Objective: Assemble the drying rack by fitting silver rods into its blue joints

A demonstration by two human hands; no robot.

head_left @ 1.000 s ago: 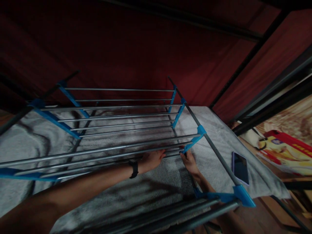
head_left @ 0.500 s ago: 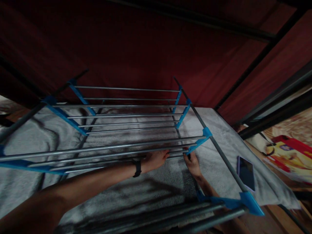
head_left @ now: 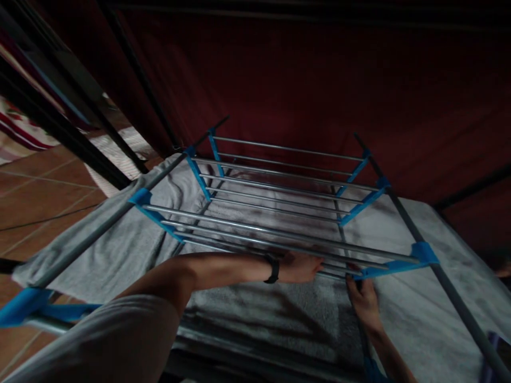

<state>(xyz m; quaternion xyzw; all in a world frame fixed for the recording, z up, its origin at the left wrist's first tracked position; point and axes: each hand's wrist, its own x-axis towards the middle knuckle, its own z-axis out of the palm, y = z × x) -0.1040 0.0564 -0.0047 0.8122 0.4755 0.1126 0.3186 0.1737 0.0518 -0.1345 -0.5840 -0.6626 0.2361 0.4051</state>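
Observation:
A rack of grey metal tubes (head_left: 255, 227) with blue plastic brackets lies on its side over a grey blanket (head_left: 279, 314). My left hand (head_left: 298, 267), a black band on its wrist, reaches between the shelves. Its fingers close around the lower tubes of the middle shelf, near their right end. Beside it, my right hand (head_left: 366, 306) grips the low end of the right blue bracket (head_left: 393, 267), where a tube meets it. Some fingertips of both hands are hidden behind the tubes and bracket.
Long side poles (head_left: 415, 226) run along the rack's right and left. A dark red panel (head_left: 279, 74) stands behind it. Tiled floor (head_left: 43, 202) shows at left, and a purple-edged phone (head_left: 493, 351) is partly in view at lower right.
My view has swung left, so the rack appears farther right and more of its left side shows. Both hands stay at the same shelf end.

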